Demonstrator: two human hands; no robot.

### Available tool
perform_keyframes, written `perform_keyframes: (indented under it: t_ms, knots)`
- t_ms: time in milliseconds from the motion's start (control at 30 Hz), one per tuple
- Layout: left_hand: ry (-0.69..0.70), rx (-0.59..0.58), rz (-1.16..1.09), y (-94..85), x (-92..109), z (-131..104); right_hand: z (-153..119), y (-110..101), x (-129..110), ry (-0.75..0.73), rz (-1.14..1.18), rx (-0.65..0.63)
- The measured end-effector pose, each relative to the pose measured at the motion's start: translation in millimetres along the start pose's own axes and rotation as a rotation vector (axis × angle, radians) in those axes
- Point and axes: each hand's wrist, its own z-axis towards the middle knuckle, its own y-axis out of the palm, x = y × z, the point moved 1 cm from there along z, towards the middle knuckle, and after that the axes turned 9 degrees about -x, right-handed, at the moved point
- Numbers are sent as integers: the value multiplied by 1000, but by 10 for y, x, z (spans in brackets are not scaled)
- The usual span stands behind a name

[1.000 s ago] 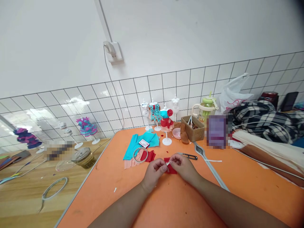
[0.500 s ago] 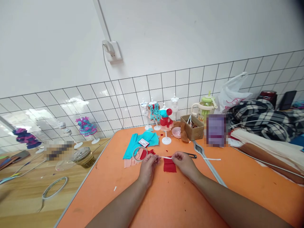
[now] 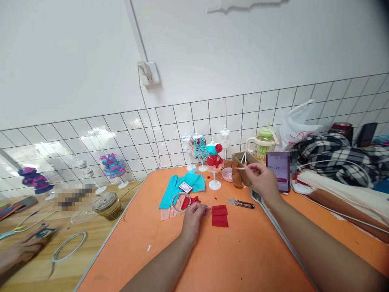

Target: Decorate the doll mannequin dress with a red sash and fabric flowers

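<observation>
My left hand (image 3: pixel 194 217) is closed in a pinch at the left edge of a folded piece of red fabric (image 3: pixel 220 216) lying on the orange table. What sits between its fingertips is too small to make out. Over by the brown box (image 3: pixel 240 158), my right hand (image 3: pixel 261 176) pinches a thin pale strip (image 3: pixel 241 168) that sticks out leftward. Black-handled thread snips (image 3: pixel 243 204) rest between the red fabric and my right forearm. A roll of tape (image 3: pixel 181 202) lies over pink and red scraps, just beyond my left hand.
Behind the fabric stand small white dress forms, one in a red and turquoise dress (image 3: pixel 214 158). Turquoise cloth (image 3: pixel 173 192) carries a small card box (image 3: pixel 185 187). A pink bowl (image 3: pixel 227 174), a phone (image 3: pixel 279 170) and a drink bottle (image 3: pixel 263 142) are nearby. Another person's hand (image 3: pixel 26 249) is at far left.
My right hand has moved right and away to the box, uncovering the snips. The white strip no longer stretches between my hands. Another person's hand has appeared at the left.
</observation>
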Motion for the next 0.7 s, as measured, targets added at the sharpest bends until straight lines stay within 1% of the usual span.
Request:
perform_keyframes:
  t_ms: [67,100,133,167,267,333,367,467,533,567,700]
  knots:
    - [3,-4,41,-8,-18,0,277,-183,-27,-34,-217,135]
    - [5,-6,51,-11,-24,0,401,-246,-26,-56,-338,168]
    - [8,-9,57,-13,-27,1,509,-287,-11,-59,-449,169]
    - [10,-13,59,-16,-29,1,599,-305,18,-54,-545,135]
    - [12,-28,61,-19,-25,2,737,-271,155,-21,-733,-67]
    - [11,-34,64,-17,-18,1,728,-231,247,-6,-791,-159]
    - [10,-36,66,-14,-14,-1,701,-219,283,0,-807,-171]
    - [13,-41,67,0,-2,-4,580,-218,351,1,-835,-103]
    - [12,-41,68,10,3,-4,507,-229,383,-30,-845,-71]
    - [10,-41,69,14,5,-5,482,-231,401,-56,-851,-83]
    - [13,-44,69,21,5,-11,464,-210,522,-143,-870,-207]
